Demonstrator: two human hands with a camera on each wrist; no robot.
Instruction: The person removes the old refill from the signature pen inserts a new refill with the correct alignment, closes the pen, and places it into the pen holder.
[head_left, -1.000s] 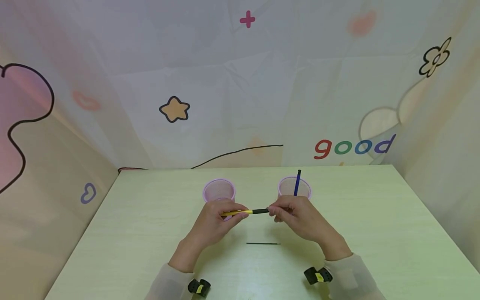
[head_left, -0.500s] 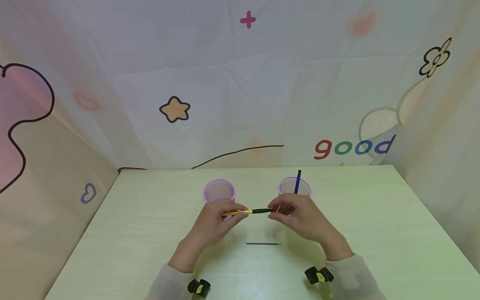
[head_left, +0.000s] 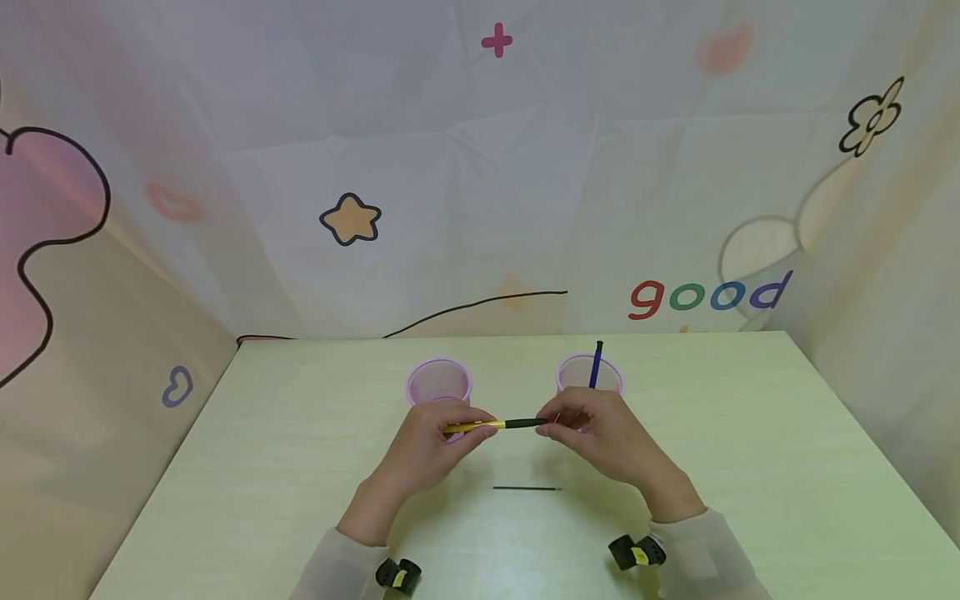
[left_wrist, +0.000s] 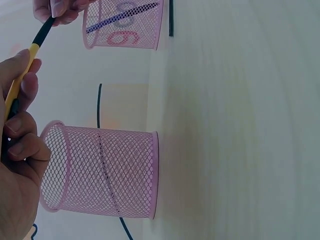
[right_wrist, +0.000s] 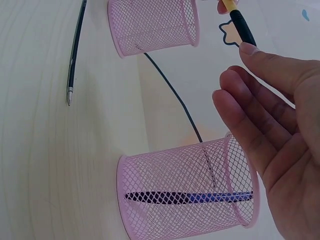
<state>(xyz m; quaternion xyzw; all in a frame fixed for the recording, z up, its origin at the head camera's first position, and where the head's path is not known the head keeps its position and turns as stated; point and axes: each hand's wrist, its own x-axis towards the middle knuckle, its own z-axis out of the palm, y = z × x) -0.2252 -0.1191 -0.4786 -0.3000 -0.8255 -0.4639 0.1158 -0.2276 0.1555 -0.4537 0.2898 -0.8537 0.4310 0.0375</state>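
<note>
In the head view my left hand (head_left: pixel 435 446) pinches the yellow barrel of a pen (head_left: pixel 480 425), held level above the table. At the pen's black grip end is my right hand (head_left: pixel 600 433), its thumb and fingertips pinching the tip. The right wrist view shows the thumb on that black end, with the other fingers loosely bent. A dark pen refill (left_wrist: pixel 171 17) with a metal tip lies on the table below the hands; its point (right_wrist: pixel 69 97) shows in the right wrist view.
Two pink mesh pen cups stand behind the hands, a left cup (head_left: pixel 438 379) and a right cup (right_wrist: pixel 160 175). A blue pen (head_left: pixel 596 367) leans in the right one. A printed cloth (head_left: pixel 480 167) hangs behind the pale table (head_left: pixel 262 500).
My right hand's fingers have spread slightly and shifted on the pen's black end, so more of its tip shows. The left hand has stayed in place.
</note>
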